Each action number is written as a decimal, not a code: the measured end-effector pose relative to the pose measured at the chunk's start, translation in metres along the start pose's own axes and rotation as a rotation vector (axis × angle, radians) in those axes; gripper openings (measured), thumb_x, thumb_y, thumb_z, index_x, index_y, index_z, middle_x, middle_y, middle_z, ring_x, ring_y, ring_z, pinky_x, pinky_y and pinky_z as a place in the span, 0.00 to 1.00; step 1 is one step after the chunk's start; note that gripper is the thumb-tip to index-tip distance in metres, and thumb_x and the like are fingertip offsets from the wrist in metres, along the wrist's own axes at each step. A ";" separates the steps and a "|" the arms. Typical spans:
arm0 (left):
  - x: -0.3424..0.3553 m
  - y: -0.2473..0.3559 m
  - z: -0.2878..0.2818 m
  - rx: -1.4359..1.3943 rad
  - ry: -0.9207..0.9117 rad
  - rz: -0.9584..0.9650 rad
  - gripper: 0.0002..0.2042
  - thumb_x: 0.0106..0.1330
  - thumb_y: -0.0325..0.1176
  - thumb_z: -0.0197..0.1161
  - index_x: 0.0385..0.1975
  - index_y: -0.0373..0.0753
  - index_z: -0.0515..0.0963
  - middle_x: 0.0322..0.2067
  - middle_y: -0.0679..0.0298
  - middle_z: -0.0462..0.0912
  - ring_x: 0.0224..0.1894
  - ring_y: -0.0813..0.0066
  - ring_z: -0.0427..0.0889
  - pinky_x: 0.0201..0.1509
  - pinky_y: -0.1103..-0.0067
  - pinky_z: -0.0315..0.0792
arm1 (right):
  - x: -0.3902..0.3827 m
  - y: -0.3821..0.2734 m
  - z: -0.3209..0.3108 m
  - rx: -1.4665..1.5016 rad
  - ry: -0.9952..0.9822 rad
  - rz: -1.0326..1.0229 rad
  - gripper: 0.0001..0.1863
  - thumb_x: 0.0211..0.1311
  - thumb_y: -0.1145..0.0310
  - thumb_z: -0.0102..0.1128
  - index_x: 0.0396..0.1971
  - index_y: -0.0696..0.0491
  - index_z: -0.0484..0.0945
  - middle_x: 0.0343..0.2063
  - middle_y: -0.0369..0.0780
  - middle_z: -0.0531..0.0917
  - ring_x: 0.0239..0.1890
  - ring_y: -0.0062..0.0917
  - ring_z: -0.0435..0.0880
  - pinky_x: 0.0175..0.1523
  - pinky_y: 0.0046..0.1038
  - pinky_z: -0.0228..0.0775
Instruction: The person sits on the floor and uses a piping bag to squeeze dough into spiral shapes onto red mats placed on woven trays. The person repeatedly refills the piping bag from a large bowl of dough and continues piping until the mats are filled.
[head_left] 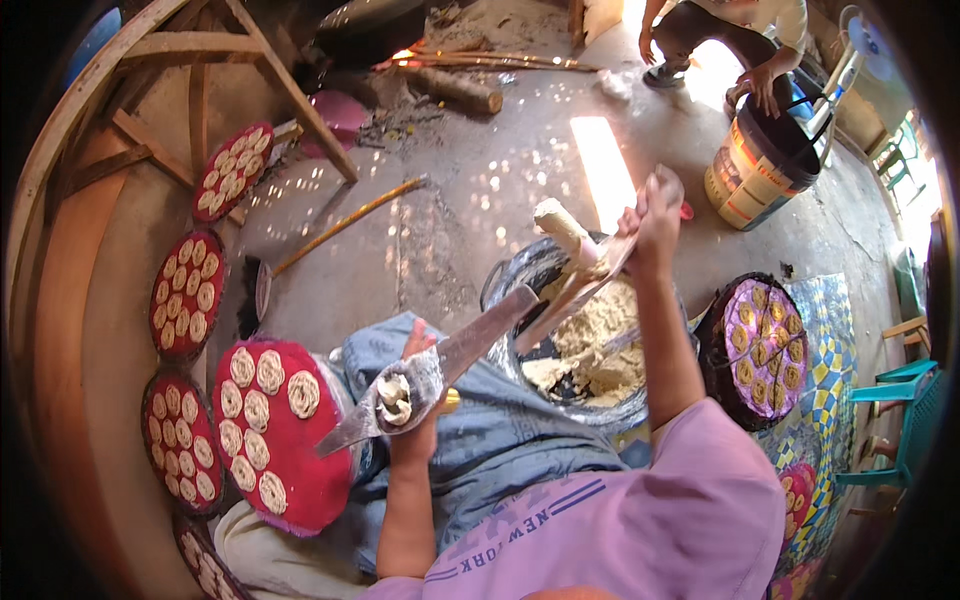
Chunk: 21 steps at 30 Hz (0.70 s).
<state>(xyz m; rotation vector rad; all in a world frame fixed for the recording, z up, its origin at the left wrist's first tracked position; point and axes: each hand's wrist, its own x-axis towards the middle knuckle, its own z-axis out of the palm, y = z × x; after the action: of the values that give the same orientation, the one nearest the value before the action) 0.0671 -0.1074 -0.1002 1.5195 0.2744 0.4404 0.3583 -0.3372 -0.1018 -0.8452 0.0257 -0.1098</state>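
Note:
My right hand point(655, 215) is closed around the end of the upper arm of a wooden hand press point(465, 335), past the dough basin. A dough-coated plunger point(565, 228) juts from that arm. The press lies open over my lap, its lower arm reaching to the left. Set in that lower arm is a cup point(408, 382) with a lump of pale dough point(394, 398) inside. My left hand point(424, 432) grips the press from beneath at the cup. Beside it rests a round red-covered tray point(325, 440) bearing several coiled dough rounds. A black basin point(492, 290) holds crumbly dough point(610, 335).
More red trays point(180, 340) of coils line the left. A wooden frame point(285, 85) stands behind them. On the right are a purple-covered tray point(740, 300), a green chair point(915, 420) and a patterned mat point(830, 320). Another person's hand point(765, 90) touches a bucket point(740, 175).

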 end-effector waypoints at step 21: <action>0.080 0.064 -0.019 0.116 0.014 0.477 0.08 0.62 0.30 0.61 0.38 0.34 0.76 0.32 0.64 0.76 0.35 0.74 0.72 0.43 0.74 0.67 | -0.070 0.062 -0.199 -2.434 -1.073 0.052 0.17 0.57 0.66 0.56 0.46 0.55 0.78 0.44 0.47 0.82 0.58 0.47 0.73 0.68 0.56 0.46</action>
<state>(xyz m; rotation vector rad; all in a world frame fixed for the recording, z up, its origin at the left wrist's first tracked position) 0.1236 -0.0548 -0.0294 1.6958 -0.0596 0.8230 0.2806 -0.4372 -0.2817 -3.2087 -1.0329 0.6092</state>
